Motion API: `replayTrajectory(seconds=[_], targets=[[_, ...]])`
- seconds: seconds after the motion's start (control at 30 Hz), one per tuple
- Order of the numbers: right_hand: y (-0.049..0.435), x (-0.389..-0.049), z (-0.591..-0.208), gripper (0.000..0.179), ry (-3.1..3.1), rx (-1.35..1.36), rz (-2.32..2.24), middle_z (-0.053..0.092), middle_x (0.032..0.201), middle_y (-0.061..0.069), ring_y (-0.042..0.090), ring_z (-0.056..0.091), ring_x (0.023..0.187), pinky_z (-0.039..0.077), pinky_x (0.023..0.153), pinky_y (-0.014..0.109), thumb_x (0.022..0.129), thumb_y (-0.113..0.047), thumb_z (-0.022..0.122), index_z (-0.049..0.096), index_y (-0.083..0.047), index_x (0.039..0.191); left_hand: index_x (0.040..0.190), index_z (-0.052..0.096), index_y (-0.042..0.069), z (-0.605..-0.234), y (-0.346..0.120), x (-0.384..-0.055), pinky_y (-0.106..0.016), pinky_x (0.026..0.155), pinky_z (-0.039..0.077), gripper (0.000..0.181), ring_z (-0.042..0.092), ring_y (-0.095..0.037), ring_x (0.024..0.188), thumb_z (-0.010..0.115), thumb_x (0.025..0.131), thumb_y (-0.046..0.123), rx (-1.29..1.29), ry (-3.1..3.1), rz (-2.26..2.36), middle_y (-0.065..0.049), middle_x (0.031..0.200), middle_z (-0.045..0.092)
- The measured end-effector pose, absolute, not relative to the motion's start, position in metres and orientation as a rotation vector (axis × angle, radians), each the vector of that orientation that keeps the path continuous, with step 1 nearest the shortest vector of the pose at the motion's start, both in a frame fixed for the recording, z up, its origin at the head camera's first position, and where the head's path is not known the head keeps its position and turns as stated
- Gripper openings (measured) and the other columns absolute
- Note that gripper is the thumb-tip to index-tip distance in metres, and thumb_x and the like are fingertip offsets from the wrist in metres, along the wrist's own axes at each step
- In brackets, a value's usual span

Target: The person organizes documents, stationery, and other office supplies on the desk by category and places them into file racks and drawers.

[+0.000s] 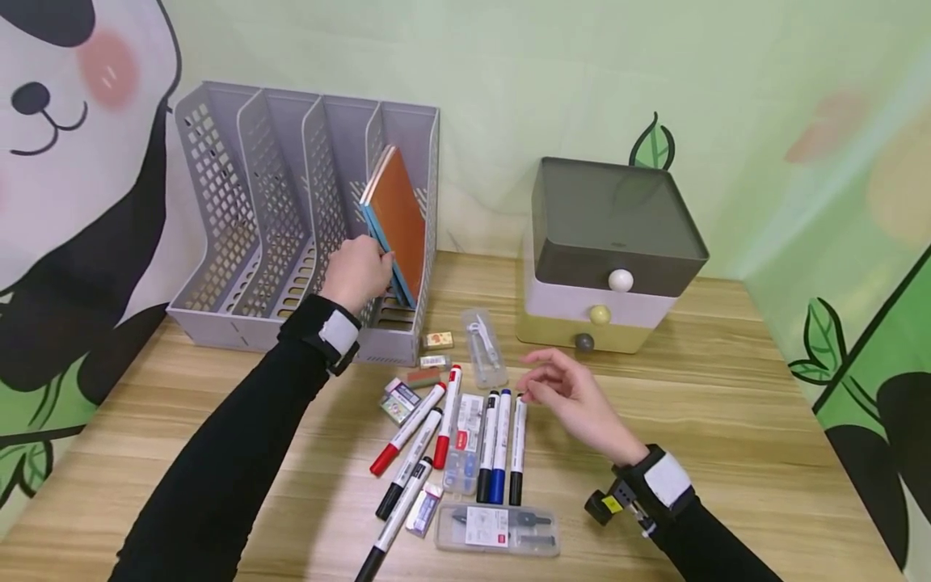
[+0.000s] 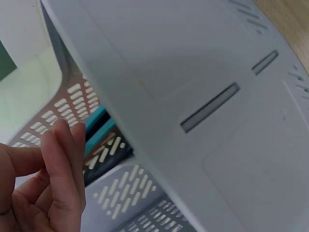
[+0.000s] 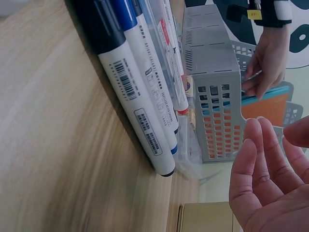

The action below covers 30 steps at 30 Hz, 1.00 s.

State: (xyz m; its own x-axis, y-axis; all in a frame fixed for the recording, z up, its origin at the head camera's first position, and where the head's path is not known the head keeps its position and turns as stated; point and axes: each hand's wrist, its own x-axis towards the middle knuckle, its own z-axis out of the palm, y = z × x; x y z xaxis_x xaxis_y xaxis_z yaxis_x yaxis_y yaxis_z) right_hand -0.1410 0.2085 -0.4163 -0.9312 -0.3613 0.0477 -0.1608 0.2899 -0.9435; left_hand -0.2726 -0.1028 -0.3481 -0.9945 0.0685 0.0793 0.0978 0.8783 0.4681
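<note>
In the head view, a few thin notebooks (image 1: 398, 218), orange on the outer face with blue edges, lean in the rightmost compartment of the grey file rack (image 1: 291, 327). My left hand (image 1: 358, 273) is at their front edge, fingertips right beside the blue borders. The left wrist view has that hand's fingers (image 2: 63, 169) bent lightly, thumb close to them, and the blue notebook edges (image 2: 99, 126) behind. Over the table, my right hand (image 1: 570, 396) hovers with loosely bent fingers and holds nothing. Close to its fingertips lie a black marker (image 1: 518, 453) and a blue marker (image 1: 500, 453).
A three-drawer box (image 1: 618, 206) stands at the back right. Between the hands are red markers (image 1: 409, 428), more black markers, several erasers (image 1: 423, 509), a clear compass case (image 1: 498, 529), a slim case (image 1: 483, 347) and a small clear box (image 1: 462, 444). A printed cloth hangs behind.
</note>
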Motion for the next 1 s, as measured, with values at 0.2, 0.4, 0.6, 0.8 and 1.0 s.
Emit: replayTrajectory(seconds=[0.2, 0.4, 0.6, 0.8, 1.0], targets=[[0.211, -0.141, -0.419, 0.030, 2.394, -0.440, -1.803, 0.066, 0.110, 0.033, 0.005, 0.069, 0.088, 0.060, 0.085, 0.028, 0.098, 0.005, 0.050, 0.051, 0.008, 0.128, 0.064, 0.054, 0.011, -0.348, -0.097, -0.252, -0.030, 0.048, 0.026, 0.043, 0.046, -0.022, 0.051, 0.048, 0.105, 0.021, -0.249, -2.912, -0.693, -0.003, 0.055, 0.044], [0.212, -0.145, -0.418, 0.029, 2.398, -0.186, -1.974, 0.070, 0.106, 0.015, 0.005, 0.069, 0.088, 0.059, 0.083, 0.025, 0.099, 0.006, 0.046, 0.049, 0.007, 0.127, 0.089, 0.072, 0.006, -0.347, -0.079, -0.228, -0.032, 0.054, 0.039, 0.028, 0.059, -0.024, 0.062, 0.053, 0.102, 0.022, -0.384, -2.823, -0.684, -0.008, 0.069, 0.065], [0.214, -0.149, -0.418, 0.026, 2.352, -0.012, -2.038, 0.070, 0.096, -0.008, 0.005, 0.069, 0.086, 0.058, 0.082, 0.024, 0.099, 0.005, 0.047, 0.049, 0.003, 0.124, 0.102, 0.074, 0.007, -0.348, -0.057, -0.209, -0.033, 0.059, 0.051, 0.022, 0.063, -0.019, 0.067, 0.055, 0.100, 0.018, -0.539, -2.785, -0.787, -0.007, 0.087, 0.074], [0.214, -0.151, -0.417, 0.028, 2.248, 0.092, -2.170, 0.069, 0.095, -0.010, 0.006, 0.067, 0.089, 0.057, 0.083, 0.022, 0.098, 0.006, 0.046, 0.046, 0.002, 0.127, 0.103, 0.072, 0.009, -0.350, -0.038, -0.201, -0.026, 0.055, 0.044, 0.018, 0.058, -0.014, 0.063, 0.056, 0.100, 0.017, -0.657, -2.805, -0.937, -0.005, 0.093, 0.075], [0.216, -0.153, -0.414, 0.026, 2.138, 0.195, -2.362, 0.071, 0.094, -0.009, 0.008, 0.068, 0.089, 0.057, 0.082, 0.021, 0.099, 0.005, 0.044, 0.047, -0.004, 0.123, 0.113, 0.071, 0.007, -0.356, -0.022, -0.201, -0.027, 0.072, 0.055, 0.021, 0.067, -0.016, 0.083, 0.056, 0.101, 0.017, -0.722, -2.824, -1.149, -0.007, 0.107, 0.075]])
